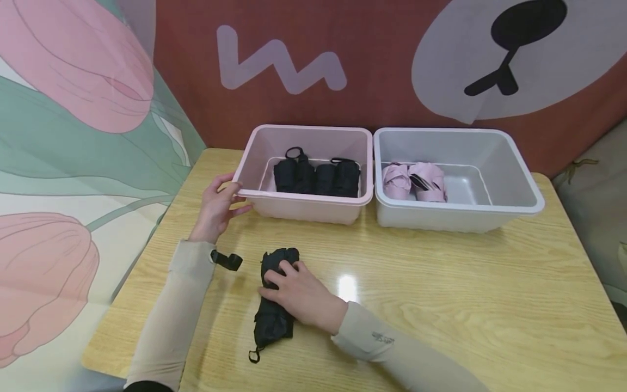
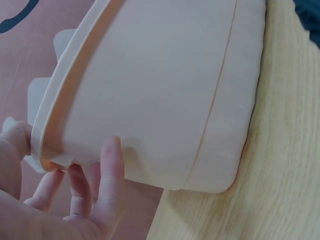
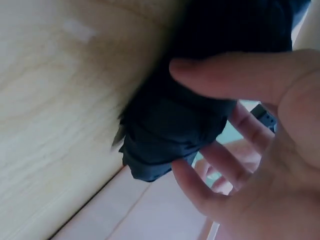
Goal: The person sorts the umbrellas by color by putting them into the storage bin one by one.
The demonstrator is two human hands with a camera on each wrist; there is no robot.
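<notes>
A folded black umbrella [image 1: 276, 321] with a small wrist loop lies on the table nearest the wearer. My right hand [image 1: 303, 294] holds it from above, thumb on one side and fingers curled on the other; the right wrist view shows the dark fabric of the umbrella [image 3: 170, 125] between them. At the left corner of a pink plastic bin [image 1: 303, 209], my left hand [image 1: 215, 209] pinches the rim, thumb on top and fingers underneath. Several folded black umbrellas [image 1: 315, 177] stand side by side inside that bin.
Right beside the pink bin is a light grey bin [image 1: 455, 218], with rolled pink fabric bundles [image 1: 426, 179] at its left end. Both bins sit at the back of a wooden table [image 1: 441, 288], against a printed wall hanging [image 1: 294, 32].
</notes>
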